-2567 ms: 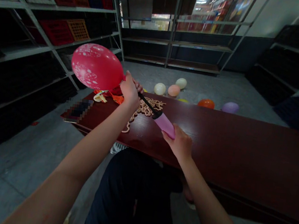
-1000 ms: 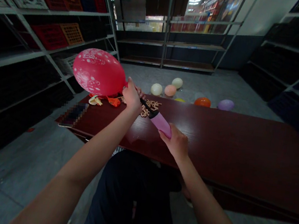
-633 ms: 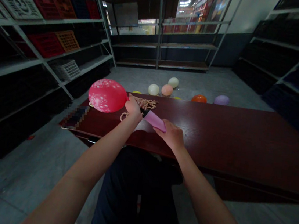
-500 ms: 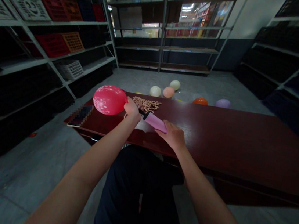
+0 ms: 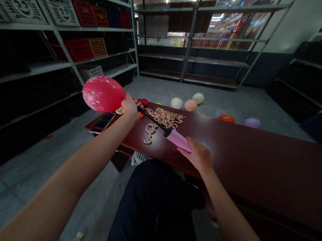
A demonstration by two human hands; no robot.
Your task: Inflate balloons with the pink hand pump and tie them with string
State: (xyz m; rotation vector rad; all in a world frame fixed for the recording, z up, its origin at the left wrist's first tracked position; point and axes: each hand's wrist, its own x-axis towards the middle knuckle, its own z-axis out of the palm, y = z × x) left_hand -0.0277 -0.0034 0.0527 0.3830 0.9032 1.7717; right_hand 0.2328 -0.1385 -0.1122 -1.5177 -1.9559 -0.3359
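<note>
A red balloon [image 5: 103,93] with a pale printed pattern, partly inflated, extends left from my left hand [image 5: 130,106]. That hand is closed around the balloon's neck and the pump's end, so the joint between them is hidden. The hand pump's pink barrel [image 5: 178,139] is gripped by my right hand [image 5: 199,154]. Between the hands a long black rod [image 5: 155,121] of the pump is exposed, sloping down to the right. Beneath the rod, a heap of beige, curly balloon-like strands [image 5: 166,117] lies on the table. Small red pieces [image 5: 143,102] lie just beyond my left hand.
The dark red table [image 5: 248,156] stretches off to the right. A tablet-like device [image 5: 102,123] rests at its left end. Beyond the far edge are a white balloon [image 5: 176,103], an orange balloon [image 5: 226,118] and a purple balloon [image 5: 252,123]. Shelves with crates [image 5: 83,13] stand left.
My hands have moved apart, drawing out the pump's black rod. The balloon has shifted left with my left hand. The whole view has turned a little to the left.
</note>
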